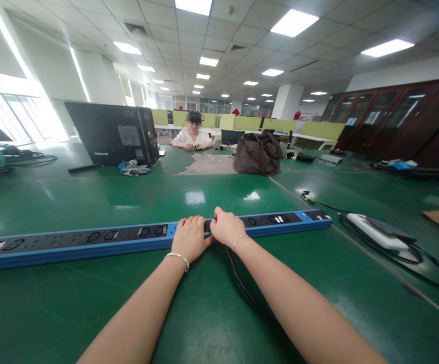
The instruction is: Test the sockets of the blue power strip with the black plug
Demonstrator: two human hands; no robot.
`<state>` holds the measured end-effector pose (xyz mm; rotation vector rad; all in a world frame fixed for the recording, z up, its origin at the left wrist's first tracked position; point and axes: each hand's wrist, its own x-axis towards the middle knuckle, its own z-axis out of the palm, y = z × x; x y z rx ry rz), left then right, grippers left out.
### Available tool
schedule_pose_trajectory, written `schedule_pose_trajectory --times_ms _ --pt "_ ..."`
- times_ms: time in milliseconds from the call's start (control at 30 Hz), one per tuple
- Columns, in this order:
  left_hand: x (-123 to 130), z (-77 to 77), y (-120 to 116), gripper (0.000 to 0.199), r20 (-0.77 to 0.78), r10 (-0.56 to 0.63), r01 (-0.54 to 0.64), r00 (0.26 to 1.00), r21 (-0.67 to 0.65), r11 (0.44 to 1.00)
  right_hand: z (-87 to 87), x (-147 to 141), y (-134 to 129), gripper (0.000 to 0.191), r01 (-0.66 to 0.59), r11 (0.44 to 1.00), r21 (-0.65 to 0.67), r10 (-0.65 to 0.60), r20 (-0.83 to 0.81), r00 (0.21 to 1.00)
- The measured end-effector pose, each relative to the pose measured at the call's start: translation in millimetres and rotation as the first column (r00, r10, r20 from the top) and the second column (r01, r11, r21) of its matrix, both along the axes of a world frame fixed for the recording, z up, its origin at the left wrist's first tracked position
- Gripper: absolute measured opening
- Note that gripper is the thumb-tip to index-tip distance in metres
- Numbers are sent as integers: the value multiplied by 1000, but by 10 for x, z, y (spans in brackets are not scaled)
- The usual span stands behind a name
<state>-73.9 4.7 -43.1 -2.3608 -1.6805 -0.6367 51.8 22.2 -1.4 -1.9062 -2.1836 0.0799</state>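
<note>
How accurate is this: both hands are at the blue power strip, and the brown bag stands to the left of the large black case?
One part is wrong: the brown bag stands to the right of the large black case, as the head view shows. The left hand and right hand are indeed at the blue power strip.

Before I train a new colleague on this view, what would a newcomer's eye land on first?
Probably the long blue power strip stretching across the green table, with the left hand and right hand on it. Behind, a brown bag sits right of the seated person.
</note>
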Motion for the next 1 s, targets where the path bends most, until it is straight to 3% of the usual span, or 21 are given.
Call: schedule_pose_trajectory --times_ms 167,300,367,433,533,667,833,1000 --pt "12 27 -25 36 -2 20 -20 1000 -18 1000 -27 65 48 23 -17 999 -34 15 -59 998" --pt "1 38 -32 39 3 -4 4 1000 -31 1000 -41 287 70 35 -145 989 -21 138 -210 968" --pt "-6 37 -25 39 16 -15 15 1000 -35 999 -76 449 56 38 -129 991 42 135 -198 971" --pt "-9 40 -13 36 40 -13 15 999 -41 999 -147 610 29 38 -38 984 172 65 -157 985" --pt "2 73 6 36 85 16 -11 996 -63 998 -300 780 -15 33 -63 939 337 103 -102 989" --pt "73 192 23 44 110 138 -125 984 -115 985 -466 828 -41 33 -101 928 359 135 -71 988" --pt "301 384 80 49 162 264 -210 951 -290 934 -507 798 -31 37 -99 922 374 134 -68 989" --pt "555 542 166 26 1 269 -249 963 -380 891 -529 809 -4 37 -110 905 411 147 -60 987"
